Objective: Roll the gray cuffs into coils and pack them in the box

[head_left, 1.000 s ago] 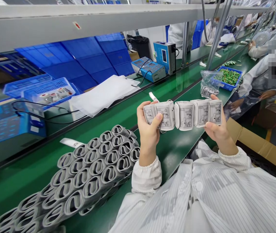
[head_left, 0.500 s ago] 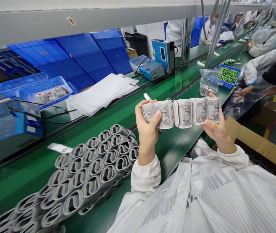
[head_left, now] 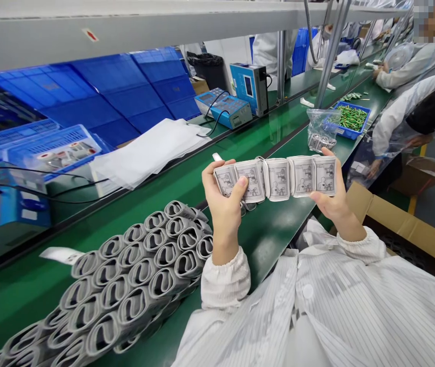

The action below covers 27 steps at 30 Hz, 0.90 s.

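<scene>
Between my hands, a row of several rolled cuffs [head_left: 278,178] is held up above the green work surface, pale printed faces with line drawings toward me. My left hand [head_left: 225,204] grips the row's left end, thumb pressed on a printed face and fingers behind. At the other end, my right hand [head_left: 332,196] closes on the last cuffs with the thumb at the lower edge. Curled cuff ends show below my left hand. To the left lies a stacked pile of grey rolled cuffs [head_left: 136,275], ends facing me. A white strip [head_left: 61,255] sticks out beside it.
White sheets [head_left: 148,153] lie beyond the green belt, near blue devices [head_left: 225,107] with black cables. A clear bag [head_left: 321,133] and a blue tray of green parts [head_left: 351,120] stand ahead right. An open carton [head_left: 404,219] is at my right; co-workers sit beyond.
The whole view has shifted slightly, so most things appear a little further left. Both hands keep their hold on the row of cuffs, which looks slightly more tilted.
</scene>
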Each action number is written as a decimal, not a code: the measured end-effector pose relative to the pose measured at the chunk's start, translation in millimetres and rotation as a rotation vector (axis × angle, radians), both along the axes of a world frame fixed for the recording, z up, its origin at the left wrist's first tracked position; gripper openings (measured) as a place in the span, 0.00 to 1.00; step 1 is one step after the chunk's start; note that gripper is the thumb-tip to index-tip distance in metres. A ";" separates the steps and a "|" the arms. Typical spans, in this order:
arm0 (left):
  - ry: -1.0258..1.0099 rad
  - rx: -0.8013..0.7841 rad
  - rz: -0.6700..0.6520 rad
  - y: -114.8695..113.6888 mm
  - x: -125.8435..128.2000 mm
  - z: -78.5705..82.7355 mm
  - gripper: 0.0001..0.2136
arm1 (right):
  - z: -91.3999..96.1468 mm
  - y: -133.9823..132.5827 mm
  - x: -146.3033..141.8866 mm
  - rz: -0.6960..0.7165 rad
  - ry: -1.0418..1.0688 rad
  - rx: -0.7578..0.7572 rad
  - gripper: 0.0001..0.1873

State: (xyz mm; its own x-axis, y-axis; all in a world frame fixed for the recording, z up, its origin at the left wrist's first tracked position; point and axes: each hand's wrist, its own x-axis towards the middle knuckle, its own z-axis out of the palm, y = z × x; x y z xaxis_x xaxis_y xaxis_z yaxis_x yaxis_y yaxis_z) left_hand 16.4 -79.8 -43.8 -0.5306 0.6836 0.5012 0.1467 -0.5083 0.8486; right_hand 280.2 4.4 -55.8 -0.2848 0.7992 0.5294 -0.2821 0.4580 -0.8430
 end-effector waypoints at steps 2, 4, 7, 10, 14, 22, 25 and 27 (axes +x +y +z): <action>0.021 0.001 0.015 0.6 -0.2 0.3 0.31 | 1.5 -1.6 0.3 -0.021 -0.010 0.012 0.61; 0.058 0.007 0.054 1.3 -0.5 1.0 0.31 | 5.2 -4.5 0.9 -0.047 -0.037 0.022 0.63; 0.101 0.012 0.107 1.9 -1.1 1.8 0.32 | 11.9 -9.0 1.7 -0.085 -0.088 0.035 0.65; 0.097 0.013 0.107 1.6 -1.5 2.0 0.32 | 15.8 -11.1 1.2 -0.109 -0.118 0.054 0.68; 0.084 -0.002 0.098 0.1 -1.1 2.8 0.32 | 16.2 -11.3 -0.9 -0.112 -0.132 0.052 0.69; 0.110 0.000 0.109 -1.4 -0.9 4.4 0.31 | 13.1 -10.2 -2.4 -0.081 -0.106 0.044 0.67; 0.111 -0.009 0.116 -2.3 -0.2 4.9 0.31 | 9.4 -9.5 -3.8 -0.070 -0.095 0.026 0.69; 0.127 -0.012 0.141 -4.4 0.3 7.1 0.31 | 6.3 -7.5 -2.4 -0.033 -0.085 0.001 0.72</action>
State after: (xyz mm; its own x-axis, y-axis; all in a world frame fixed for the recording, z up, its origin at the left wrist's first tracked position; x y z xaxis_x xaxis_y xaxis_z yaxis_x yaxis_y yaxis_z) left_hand 16.8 -84.2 -36.8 -0.5550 0.6130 0.5623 0.3220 -0.4650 0.8247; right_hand 277.8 -3.1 -49.5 -0.3023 0.8086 0.5048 -0.1938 0.4663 -0.8631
